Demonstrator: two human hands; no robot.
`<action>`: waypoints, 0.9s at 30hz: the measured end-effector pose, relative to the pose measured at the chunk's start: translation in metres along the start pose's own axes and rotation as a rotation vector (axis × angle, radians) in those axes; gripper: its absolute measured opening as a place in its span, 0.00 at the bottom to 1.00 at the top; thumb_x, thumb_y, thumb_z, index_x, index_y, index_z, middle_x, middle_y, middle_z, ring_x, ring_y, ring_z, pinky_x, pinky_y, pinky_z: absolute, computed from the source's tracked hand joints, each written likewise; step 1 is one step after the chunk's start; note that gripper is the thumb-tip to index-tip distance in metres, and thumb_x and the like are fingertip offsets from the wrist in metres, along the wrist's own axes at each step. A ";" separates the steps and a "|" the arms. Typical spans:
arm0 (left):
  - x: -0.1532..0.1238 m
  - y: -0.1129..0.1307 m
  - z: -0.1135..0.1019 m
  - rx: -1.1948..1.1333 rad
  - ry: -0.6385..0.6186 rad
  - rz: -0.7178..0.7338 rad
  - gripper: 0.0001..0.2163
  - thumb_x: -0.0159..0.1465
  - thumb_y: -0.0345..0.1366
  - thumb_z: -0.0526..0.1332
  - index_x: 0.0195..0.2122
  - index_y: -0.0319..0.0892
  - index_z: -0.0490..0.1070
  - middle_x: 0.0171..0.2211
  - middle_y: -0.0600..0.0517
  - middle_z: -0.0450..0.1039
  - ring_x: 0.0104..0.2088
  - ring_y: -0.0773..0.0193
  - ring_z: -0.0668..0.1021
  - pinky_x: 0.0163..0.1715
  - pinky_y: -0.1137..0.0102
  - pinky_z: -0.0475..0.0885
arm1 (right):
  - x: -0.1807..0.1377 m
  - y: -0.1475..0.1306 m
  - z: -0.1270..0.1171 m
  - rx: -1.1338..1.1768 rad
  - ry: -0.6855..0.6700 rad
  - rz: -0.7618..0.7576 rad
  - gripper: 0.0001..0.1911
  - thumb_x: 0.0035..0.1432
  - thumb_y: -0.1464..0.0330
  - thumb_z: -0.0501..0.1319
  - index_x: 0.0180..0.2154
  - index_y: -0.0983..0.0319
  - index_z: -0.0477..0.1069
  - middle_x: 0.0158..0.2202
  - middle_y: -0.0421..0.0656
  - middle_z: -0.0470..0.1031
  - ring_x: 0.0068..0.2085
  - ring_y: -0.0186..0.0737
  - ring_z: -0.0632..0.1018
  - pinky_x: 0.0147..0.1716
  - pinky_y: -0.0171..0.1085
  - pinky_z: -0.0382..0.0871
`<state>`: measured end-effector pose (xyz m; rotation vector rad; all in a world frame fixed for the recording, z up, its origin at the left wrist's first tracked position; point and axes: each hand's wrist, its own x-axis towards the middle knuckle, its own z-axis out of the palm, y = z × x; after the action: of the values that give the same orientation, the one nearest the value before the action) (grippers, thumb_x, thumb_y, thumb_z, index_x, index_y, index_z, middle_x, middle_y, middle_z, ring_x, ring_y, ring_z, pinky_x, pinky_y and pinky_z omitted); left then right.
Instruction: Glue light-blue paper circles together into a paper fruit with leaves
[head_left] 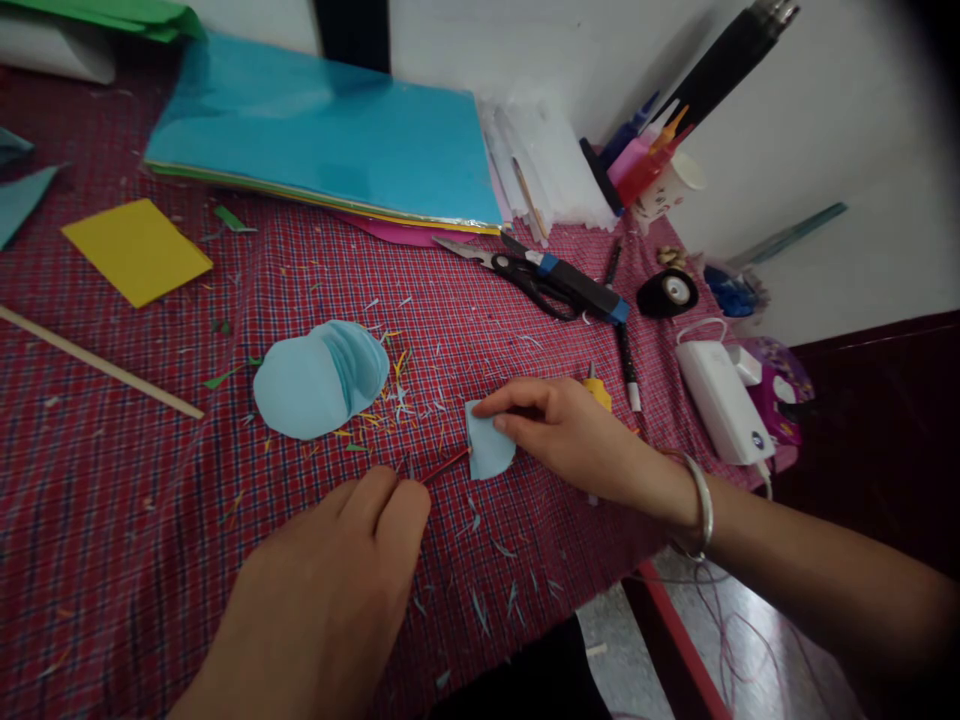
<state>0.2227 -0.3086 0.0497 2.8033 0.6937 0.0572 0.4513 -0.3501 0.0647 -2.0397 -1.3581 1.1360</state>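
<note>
My left hand (337, 580) rests low on the red checked tablecloth (150, 500), its fingers pinched on the near end of a thin red stick (445, 466). The stick's far end reaches a small light blue paper piece (489, 448). My right hand (562, 430) pinches that paper between thumb and fingers, pressing it against the cloth. A silver bangle (701, 508) sits on my right wrist. A fanned stack of light blue paper circles (319, 380) lies just left of the paper piece.
Black scissors (517, 270) and a blue-black cutter (581, 283) lie behind my right hand. Blue paper sheets (330, 130) are stacked at the back, a yellow card (135, 250) and wooden stick (97, 362) at left. A white charger (724, 400) and tape roll (667, 292) sit right.
</note>
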 end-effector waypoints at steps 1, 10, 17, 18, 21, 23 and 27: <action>0.000 0.000 0.000 -0.001 0.001 0.001 0.12 0.53 0.19 0.48 0.29 0.46 0.62 0.26 0.54 0.66 0.24 0.58 0.75 0.21 0.65 0.66 | 0.000 0.000 0.000 0.003 -0.002 -0.002 0.13 0.58 0.76 0.57 0.40 0.60 0.77 0.37 0.42 0.81 0.35 0.36 0.79 0.35 0.35 0.72; 0.001 0.001 0.000 0.008 -0.002 -0.002 0.12 0.54 0.20 0.49 0.29 0.45 0.62 0.26 0.54 0.67 0.25 0.57 0.76 0.21 0.64 0.66 | 0.001 0.002 0.001 -0.002 0.009 -0.032 0.13 0.57 0.75 0.57 0.40 0.59 0.78 0.38 0.41 0.81 0.36 0.37 0.80 0.36 0.36 0.73; -0.002 0.001 0.000 -0.002 -0.017 0.000 0.12 0.55 0.21 0.48 0.30 0.46 0.63 0.26 0.54 0.67 0.24 0.58 0.75 0.21 0.65 0.65 | 0.001 0.003 -0.001 -0.030 0.001 -0.038 0.15 0.56 0.75 0.57 0.41 0.59 0.79 0.35 0.41 0.82 0.31 0.35 0.79 0.29 0.34 0.70; -0.003 0.001 0.000 0.001 -0.007 0.003 0.11 0.55 0.21 0.49 0.30 0.46 0.63 0.26 0.54 0.67 0.24 0.58 0.75 0.21 0.65 0.64 | 0.001 0.003 -0.001 -0.032 -0.002 -0.033 0.15 0.56 0.75 0.57 0.41 0.60 0.79 0.35 0.41 0.82 0.30 0.35 0.78 0.28 0.34 0.70; -0.004 0.000 -0.001 0.011 0.036 0.003 0.10 0.57 0.23 0.49 0.29 0.46 0.62 0.26 0.54 0.67 0.24 0.58 0.74 0.20 0.65 0.61 | 0.002 0.002 0.000 -0.037 -0.006 -0.013 0.15 0.56 0.75 0.56 0.41 0.60 0.79 0.33 0.41 0.82 0.28 0.35 0.77 0.26 0.34 0.68; -0.005 -0.001 -0.002 -0.004 0.049 0.008 0.09 0.60 0.25 0.49 0.28 0.46 0.62 0.24 0.54 0.66 0.23 0.59 0.73 0.20 0.65 0.59 | 0.002 0.003 0.000 -0.039 -0.004 -0.010 0.15 0.56 0.74 0.56 0.41 0.60 0.79 0.32 0.40 0.81 0.26 0.34 0.76 0.24 0.34 0.67; -0.009 -0.007 -0.010 -0.075 0.065 -0.074 0.08 0.63 0.32 0.51 0.26 0.47 0.62 0.22 0.55 0.64 0.22 0.62 0.70 0.23 0.65 0.57 | 0.003 0.006 0.002 -0.025 0.008 -0.024 0.14 0.56 0.74 0.57 0.41 0.61 0.78 0.32 0.41 0.81 0.26 0.34 0.76 0.24 0.34 0.67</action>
<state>0.2107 -0.3049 0.0575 2.7118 0.7932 0.1573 0.4532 -0.3503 0.0584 -2.0381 -1.3958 1.1054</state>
